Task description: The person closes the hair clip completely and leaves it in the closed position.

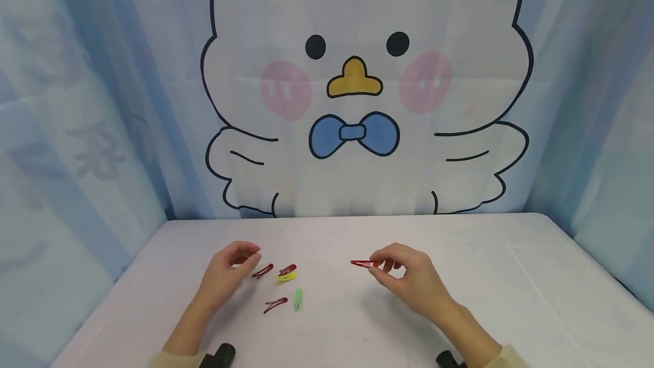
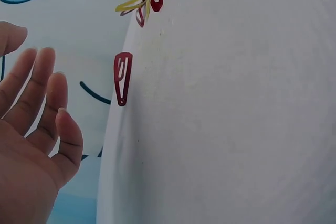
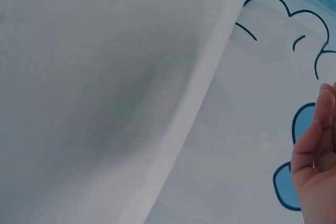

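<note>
A red snap hair clip (image 1: 361,263) is pinched between the thumb and fingertips of my right hand (image 1: 409,277), raised above the table and pointing left. My left hand (image 1: 230,274) hovers at the left with loosely bent fingers and holds nothing; the left wrist view shows its fingers apart. Nearest to it lies a dark red hair clip (image 1: 264,270). Just right of that, another red clip (image 1: 289,268) lies against a yellow clip (image 1: 287,278). Closer to me are a green clip (image 1: 298,298) and a further dark red clip (image 1: 280,301). The held clip is out of the right wrist view.
A white cloth covers the table (image 1: 337,334). Behind it hangs a curtain (image 1: 357,186) printed with a cartoon bird, and blue curtains (image 1: 66,129) close off the sides. Dark wrist-camera parts (image 1: 219,355) show at the bottom edge.
</note>
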A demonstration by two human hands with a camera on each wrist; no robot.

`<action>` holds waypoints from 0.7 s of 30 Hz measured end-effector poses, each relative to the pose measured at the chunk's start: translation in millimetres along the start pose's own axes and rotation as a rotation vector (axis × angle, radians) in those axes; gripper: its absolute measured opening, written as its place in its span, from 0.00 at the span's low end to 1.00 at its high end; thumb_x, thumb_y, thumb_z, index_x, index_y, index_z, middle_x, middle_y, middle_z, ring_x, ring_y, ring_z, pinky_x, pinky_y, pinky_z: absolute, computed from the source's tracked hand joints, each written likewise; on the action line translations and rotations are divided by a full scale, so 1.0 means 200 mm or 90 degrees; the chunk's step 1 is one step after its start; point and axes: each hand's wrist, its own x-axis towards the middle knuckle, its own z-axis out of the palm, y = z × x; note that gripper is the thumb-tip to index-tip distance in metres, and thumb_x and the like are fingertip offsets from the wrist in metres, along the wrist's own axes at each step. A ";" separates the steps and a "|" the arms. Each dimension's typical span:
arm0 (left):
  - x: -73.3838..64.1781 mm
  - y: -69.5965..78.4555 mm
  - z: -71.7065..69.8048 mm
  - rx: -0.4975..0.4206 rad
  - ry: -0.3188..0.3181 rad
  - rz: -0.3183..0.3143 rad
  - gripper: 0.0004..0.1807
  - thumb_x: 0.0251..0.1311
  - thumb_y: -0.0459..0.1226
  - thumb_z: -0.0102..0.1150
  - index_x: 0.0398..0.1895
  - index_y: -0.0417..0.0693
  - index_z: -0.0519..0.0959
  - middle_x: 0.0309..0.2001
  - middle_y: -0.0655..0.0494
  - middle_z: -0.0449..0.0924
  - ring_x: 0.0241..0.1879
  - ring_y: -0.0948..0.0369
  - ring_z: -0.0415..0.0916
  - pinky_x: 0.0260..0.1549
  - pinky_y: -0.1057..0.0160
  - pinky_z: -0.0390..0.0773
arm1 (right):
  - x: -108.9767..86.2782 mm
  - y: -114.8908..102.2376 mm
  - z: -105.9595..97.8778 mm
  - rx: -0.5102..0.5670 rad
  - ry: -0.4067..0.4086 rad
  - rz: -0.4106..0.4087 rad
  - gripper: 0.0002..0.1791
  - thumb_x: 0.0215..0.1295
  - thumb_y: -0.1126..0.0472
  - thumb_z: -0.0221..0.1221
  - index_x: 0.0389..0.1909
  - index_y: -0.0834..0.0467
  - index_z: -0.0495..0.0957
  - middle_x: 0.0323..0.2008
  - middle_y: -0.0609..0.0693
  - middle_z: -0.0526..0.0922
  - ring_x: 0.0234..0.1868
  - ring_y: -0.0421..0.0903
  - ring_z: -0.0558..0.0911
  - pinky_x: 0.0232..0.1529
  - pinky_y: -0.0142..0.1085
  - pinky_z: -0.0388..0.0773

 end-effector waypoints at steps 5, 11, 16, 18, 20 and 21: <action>0.02 -0.03 -0.01 0.016 -0.015 0.001 0.13 0.68 0.38 0.63 0.52 0.43 0.80 0.48 0.51 0.81 0.49 0.52 0.74 0.41 0.60 0.78 | -0.01 0.03 -0.04 -0.011 0.001 0.010 0.14 0.52 0.73 0.72 0.37 0.53 0.85 0.32 0.43 0.85 0.29 0.35 0.79 0.31 0.35 0.77; 0.04 -0.05 -0.02 0.055 -0.044 0.008 0.12 0.65 0.36 0.65 0.50 0.42 0.81 0.43 0.53 0.81 0.43 0.54 0.74 0.38 0.60 0.77 | -0.01 0.07 -0.09 -0.022 -0.001 0.057 0.14 0.52 0.72 0.73 0.36 0.52 0.86 0.31 0.42 0.85 0.28 0.35 0.78 0.31 0.36 0.76; 0.05 -0.06 -0.02 0.070 -0.083 -0.002 0.12 0.63 0.35 0.67 0.48 0.43 0.81 0.40 0.55 0.81 0.40 0.56 0.75 0.35 0.60 0.76 | -0.01 0.10 -0.11 -0.026 -0.016 0.096 0.13 0.53 0.71 0.73 0.36 0.52 0.86 0.31 0.41 0.84 0.28 0.35 0.78 0.32 0.37 0.77; 0.05 -0.06 -0.02 0.075 -0.093 -0.004 0.12 0.62 0.35 0.68 0.47 0.43 0.81 0.39 0.55 0.80 0.38 0.57 0.74 0.34 0.60 0.76 | -0.02 0.11 -0.12 -0.027 -0.022 0.111 0.12 0.53 0.71 0.73 0.36 0.52 0.86 0.31 0.39 0.84 0.28 0.35 0.78 0.32 0.36 0.77; 0.06 -0.07 -0.02 0.089 -0.098 -0.005 0.13 0.61 0.36 0.69 0.46 0.44 0.81 0.38 0.55 0.80 0.37 0.57 0.74 0.33 0.60 0.76 | -0.02 0.11 -0.13 -0.031 -0.033 0.130 0.12 0.54 0.70 0.73 0.36 0.52 0.86 0.32 0.37 0.83 0.29 0.35 0.78 0.33 0.35 0.76; 0.06 -0.07 -0.02 0.097 -0.100 -0.005 0.12 0.60 0.36 0.70 0.46 0.44 0.81 0.37 0.56 0.80 0.37 0.57 0.74 0.33 0.60 0.76 | -0.03 0.12 -0.13 -0.034 -0.038 0.140 0.12 0.54 0.69 0.73 0.36 0.52 0.86 0.32 0.36 0.83 0.29 0.35 0.78 0.33 0.35 0.76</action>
